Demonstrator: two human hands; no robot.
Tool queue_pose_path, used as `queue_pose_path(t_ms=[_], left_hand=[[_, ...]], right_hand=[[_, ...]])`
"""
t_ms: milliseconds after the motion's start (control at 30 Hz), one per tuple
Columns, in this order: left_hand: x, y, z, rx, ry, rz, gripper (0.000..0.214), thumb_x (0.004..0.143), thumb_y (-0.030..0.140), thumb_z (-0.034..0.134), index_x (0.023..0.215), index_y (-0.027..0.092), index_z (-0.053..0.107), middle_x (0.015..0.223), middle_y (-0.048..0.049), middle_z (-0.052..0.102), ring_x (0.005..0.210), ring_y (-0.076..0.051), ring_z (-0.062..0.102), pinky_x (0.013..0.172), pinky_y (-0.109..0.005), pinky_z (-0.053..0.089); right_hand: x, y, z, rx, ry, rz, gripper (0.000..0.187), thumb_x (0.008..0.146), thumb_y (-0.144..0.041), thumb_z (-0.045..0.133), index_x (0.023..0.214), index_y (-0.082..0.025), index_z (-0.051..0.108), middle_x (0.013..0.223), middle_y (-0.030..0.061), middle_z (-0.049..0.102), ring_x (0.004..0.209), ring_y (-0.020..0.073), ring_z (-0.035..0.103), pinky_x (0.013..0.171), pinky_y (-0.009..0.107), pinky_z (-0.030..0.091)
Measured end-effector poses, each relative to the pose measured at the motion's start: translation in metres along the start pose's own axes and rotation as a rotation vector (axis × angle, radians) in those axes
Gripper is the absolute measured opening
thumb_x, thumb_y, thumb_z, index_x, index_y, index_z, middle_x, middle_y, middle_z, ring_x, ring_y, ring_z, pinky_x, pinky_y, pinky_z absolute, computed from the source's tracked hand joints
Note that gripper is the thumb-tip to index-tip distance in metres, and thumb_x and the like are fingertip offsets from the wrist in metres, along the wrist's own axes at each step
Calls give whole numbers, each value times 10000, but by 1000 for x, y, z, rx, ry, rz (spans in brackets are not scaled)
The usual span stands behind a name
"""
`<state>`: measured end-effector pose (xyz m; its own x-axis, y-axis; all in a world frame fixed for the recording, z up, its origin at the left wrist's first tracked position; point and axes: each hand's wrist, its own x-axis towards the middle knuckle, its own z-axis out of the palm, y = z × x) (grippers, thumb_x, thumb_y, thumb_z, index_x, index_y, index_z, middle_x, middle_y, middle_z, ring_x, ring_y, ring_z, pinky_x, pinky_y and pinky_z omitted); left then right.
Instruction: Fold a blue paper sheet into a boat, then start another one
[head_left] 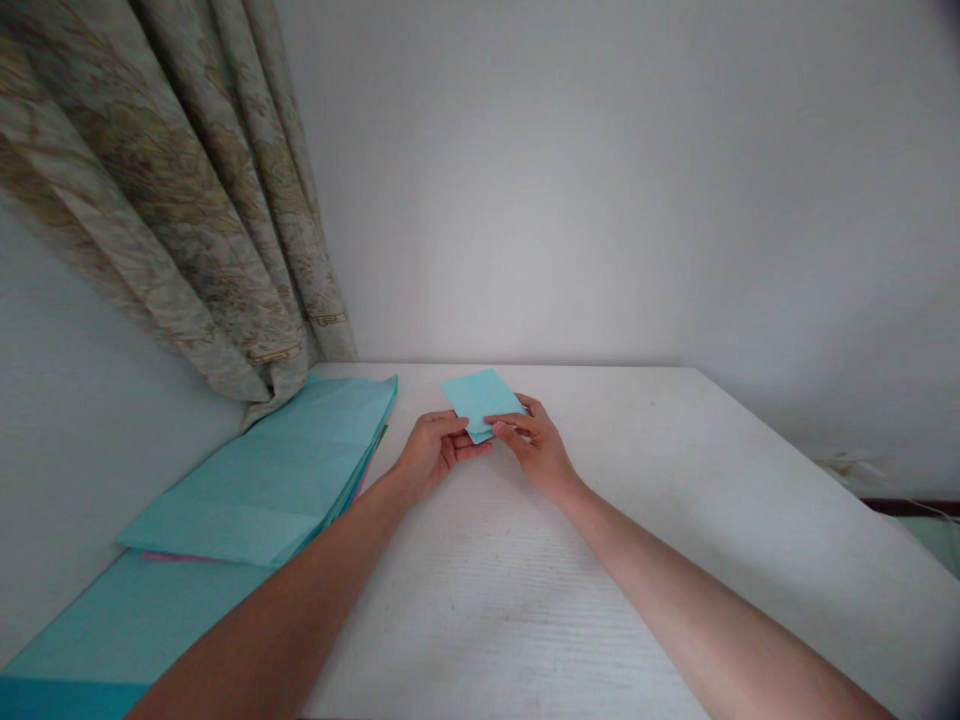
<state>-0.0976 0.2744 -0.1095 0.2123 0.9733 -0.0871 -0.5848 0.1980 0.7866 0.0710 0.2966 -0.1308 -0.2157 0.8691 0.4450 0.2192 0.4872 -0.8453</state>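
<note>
A small light-blue folded piece of paper (484, 395) is held between my two hands over the far middle of the white table. My left hand (433, 447) pinches its lower left edge, thumb on top and the other fingers underneath. On the right side, my right hand (541, 447) grips the paper near its lower right edge, with fingers lying across its top face and the thumb at the near corner. Layers show at that near corner, where the paper is slightly parted. Part of its underside is hidden by my fingers.
A stack of large light-blue sheets (262, 480), with pink edges showing, lies along the table's left side. A patterned curtain (217, 200) hangs above it. The white table (675, 500) meets a pale wall (540, 200) at the back; its right edge runs diagonally.
</note>
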Motion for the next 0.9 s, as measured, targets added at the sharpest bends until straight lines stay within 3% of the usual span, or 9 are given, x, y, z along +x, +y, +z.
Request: queue_pose_path(t_ms=[200,333,600,733,900], left_hand=[[0,-1,-3,21,-47,-4,212,578,31,557,757,53,669,830,-156,712,776,-249,680,805,-415,535],[0,-1,-3,34,-58,11,276,589,33,561,838,39,681,846,-165,712,779,-251,681,779,-391,542],[-1,2,-1,-21,-102,30,250,655,52,554,871,34,678,930,-179,703,843,-269,672,826,-421,522],[-1,2,-1,11,-99,13,246,694,83,590,921,32,671,978,-197,688,892,-289,663,805,-399,533],[0,1,0,89,-104,20,273,736,169,648,980,47,659,1018,-199,677,918,-278,659,769,-331,546]], right_hand=[[0,-4,0,-6,41,-18,172,735,-382,678,852,-268,731,1149,69,483,1031,210,525,765,314,504],[-3,-8,-1,-45,-12,-40,264,673,-353,736,925,-279,711,1191,63,455,1045,209,513,789,319,492],[-2,-7,-2,32,7,-47,220,733,-353,678,935,-270,701,1181,69,472,1035,209,526,757,307,500],[1,-5,-3,104,101,7,204,762,-376,628,900,-244,701,1008,62,571,836,177,581,634,281,493],[4,-4,-4,183,176,118,228,738,-358,643,899,-201,681,636,-2,590,512,116,517,525,277,435]])
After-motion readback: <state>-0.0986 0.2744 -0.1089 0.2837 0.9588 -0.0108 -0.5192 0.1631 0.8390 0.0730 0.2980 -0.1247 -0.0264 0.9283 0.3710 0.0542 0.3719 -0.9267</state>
